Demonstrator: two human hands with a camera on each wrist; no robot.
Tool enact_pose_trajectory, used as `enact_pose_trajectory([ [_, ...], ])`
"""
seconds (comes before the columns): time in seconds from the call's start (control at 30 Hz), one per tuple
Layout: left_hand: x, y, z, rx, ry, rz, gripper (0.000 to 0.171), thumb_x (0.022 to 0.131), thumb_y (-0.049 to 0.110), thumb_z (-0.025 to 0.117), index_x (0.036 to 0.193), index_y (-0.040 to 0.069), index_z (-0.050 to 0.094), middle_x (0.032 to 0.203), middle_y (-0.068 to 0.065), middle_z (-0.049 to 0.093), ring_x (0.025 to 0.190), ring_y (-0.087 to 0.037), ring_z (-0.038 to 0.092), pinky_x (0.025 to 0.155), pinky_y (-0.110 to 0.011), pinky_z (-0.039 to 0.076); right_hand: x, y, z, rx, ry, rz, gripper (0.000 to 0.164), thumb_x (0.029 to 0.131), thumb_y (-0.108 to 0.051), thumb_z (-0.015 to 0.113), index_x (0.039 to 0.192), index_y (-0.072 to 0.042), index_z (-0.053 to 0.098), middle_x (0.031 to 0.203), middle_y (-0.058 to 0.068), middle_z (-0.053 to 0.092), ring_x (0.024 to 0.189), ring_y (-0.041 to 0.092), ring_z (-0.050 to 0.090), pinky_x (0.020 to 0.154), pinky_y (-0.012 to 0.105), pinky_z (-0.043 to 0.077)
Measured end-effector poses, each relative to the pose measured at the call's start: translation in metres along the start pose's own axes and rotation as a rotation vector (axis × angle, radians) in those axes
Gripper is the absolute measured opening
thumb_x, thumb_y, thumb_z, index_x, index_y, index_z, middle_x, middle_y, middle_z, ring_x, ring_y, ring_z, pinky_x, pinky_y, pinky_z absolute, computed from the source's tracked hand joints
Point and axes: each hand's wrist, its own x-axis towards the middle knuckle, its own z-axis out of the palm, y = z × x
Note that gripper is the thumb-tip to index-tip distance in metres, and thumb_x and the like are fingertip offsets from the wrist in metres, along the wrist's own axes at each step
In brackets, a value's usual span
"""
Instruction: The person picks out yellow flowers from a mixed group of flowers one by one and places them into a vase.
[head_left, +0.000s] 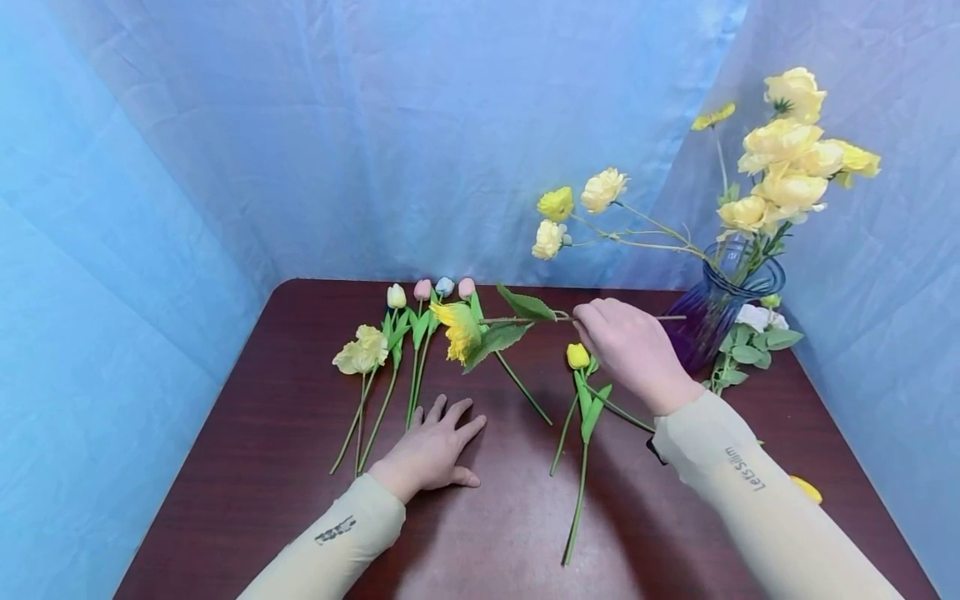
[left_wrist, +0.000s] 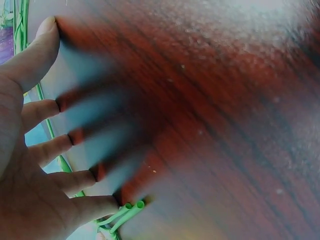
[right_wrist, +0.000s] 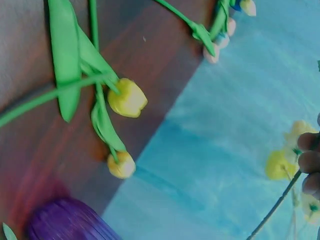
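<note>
My right hand (head_left: 626, 346) grips the stem of a yellow sunflower (head_left: 459, 332) above the table. The bloom points left, and the bare stem end sticks out toward the vase (head_left: 705, 312); in the right wrist view the fingers (right_wrist: 310, 162) curl round that stem (right_wrist: 275, 207). With fingers spread, my left hand (head_left: 431, 454) rests on the table, its fingertips touching the surface in the left wrist view. Close to it lie the stems of a pale yellow flower (head_left: 363, 350) and several tulips (head_left: 422, 290). The blue-purple glass vase holds several yellow flowers (head_left: 787, 187).
Yellow tulips (head_left: 577, 357) lie on the dark red table (head_left: 247, 467) below the right hand. White flowers with green leaves (head_left: 761, 333) lie right of the vase. Something yellow (head_left: 806, 489) shows beside the right sleeve. Blue cloth (head_left: 450, 150) hangs behind the table.
</note>
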Motion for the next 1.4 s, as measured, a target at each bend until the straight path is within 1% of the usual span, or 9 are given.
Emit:
enact_pose_trajectory([
  [0.07,0.000,0.001,-0.001,-0.002,-0.006,-0.003,0.087,0.076,0.060,0.071,0.147,0.020,0.040,0.153,-0.013,0.029,0.136,-0.048,0.023,0.101,-0.069,0.030,0.003,0.002,-0.006,-0.017,0.028,-0.013,0.004,0.092,-0.006,0.059,0.095,-0.004,0.058,0.077,0.004,0.055,0.066,0.023,0.052,0.052,0.039,0.047],
  [0.33,0.002,0.001,-0.002,0.007,-0.015,-0.005,0.089,0.074,0.060,0.073,0.146,0.019,0.041,0.152,-0.014,0.029,0.135,-0.049,0.024,0.100,-0.069,0.031,0.012,0.014,-0.027,-0.066,0.132,-0.045,0.008,0.095,-0.006,0.055,0.094,0.000,0.060,0.079,0.010,0.059,0.066,0.028,0.054,0.052,0.043,0.048],
  [0.5,0.002,0.001,-0.002,0.008,-0.015,-0.007,0.090,0.073,0.060,0.073,0.147,0.019,0.041,0.152,-0.014,0.028,0.135,-0.050,0.024,0.100,-0.069,0.031,0.017,0.018,-0.039,-0.082,0.149,-0.063,0.011,0.096,-0.006,0.052,0.095,0.002,0.060,0.084,0.012,0.062,0.070,0.029,0.056,0.056,0.044,0.050],
  [0.63,0.002,0.001,-0.002,0.011,-0.015,-0.008,0.089,0.074,0.060,0.072,0.147,0.019,0.040,0.152,-0.014,0.028,0.135,-0.049,0.024,0.100,-0.069,0.031,0.021,0.019,-0.049,-0.086,0.165,-0.075,0.009,0.096,-0.001,0.051,0.095,0.003,0.059,0.086,0.014,0.062,0.073,0.031,0.057,0.059,0.046,0.051],
  [0.8,0.002,0.001,-0.001,0.022,-0.022,-0.010,0.089,0.075,0.062,0.070,0.148,0.020,0.039,0.153,-0.014,0.027,0.136,-0.048,0.023,0.101,-0.068,0.031,0.025,0.022,-0.061,-0.097,0.194,-0.080,0.006,0.095,0.002,0.053,0.096,0.003,0.059,0.088,0.015,0.063,0.074,0.032,0.057,0.061,0.047,0.051],
  [0.97,0.001,0.001,0.000,0.011,-0.024,-0.014,0.089,0.075,0.061,0.071,0.148,0.021,0.039,0.153,-0.013,0.027,0.137,-0.048,0.022,0.102,-0.068,0.030,0.027,0.027,-0.067,-0.121,0.225,-0.060,0.006,0.096,0.001,0.055,0.097,0.002,0.060,0.087,0.014,0.063,0.072,0.031,0.057,0.059,0.047,0.051],
  [1.07,0.001,0.001,0.001,0.007,-0.022,-0.016,0.089,0.075,0.061,0.071,0.148,0.020,0.039,0.153,-0.013,0.027,0.137,-0.048,0.022,0.102,-0.068,0.030,0.027,0.030,-0.068,-0.128,0.236,-0.040,0.007,0.097,-0.001,0.055,0.099,0.003,0.060,0.088,0.015,0.064,0.075,0.032,0.059,0.061,0.048,0.053],
  [1.23,0.001,0.001,0.001,0.007,-0.013,-0.012,0.089,0.075,0.061,0.071,0.147,0.020,0.039,0.153,-0.013,0.027,0.136,-0.048,0.022,0.102,-0.068,0.030,0.023,0.038,-0.069,-0.117,0.227,0.022,0.011,0.099,-0.006,0.053,0.101,0.002,0.059,0.088,0.017,0.063,0.079,0.034,0.059,0.064,0.050,0.053],
  [1.4,0.000,0.001,0.001,0.007,0.000,0.000,0.089,0.074,0.061,0.071,0.147,0.020,0.040,0.153,-0.014,0.028,0.136,-0.049,0.023,0.101,-0.069,0.030,0.015,0.045,-0.066,-0.091,0.238,0.078,0.014,0.101,-0.010,0.052,0.100,0.003,0.057,0.085,0.020,0.059,0.075,0.035,0.056,0.060,0.050,0.050],
])
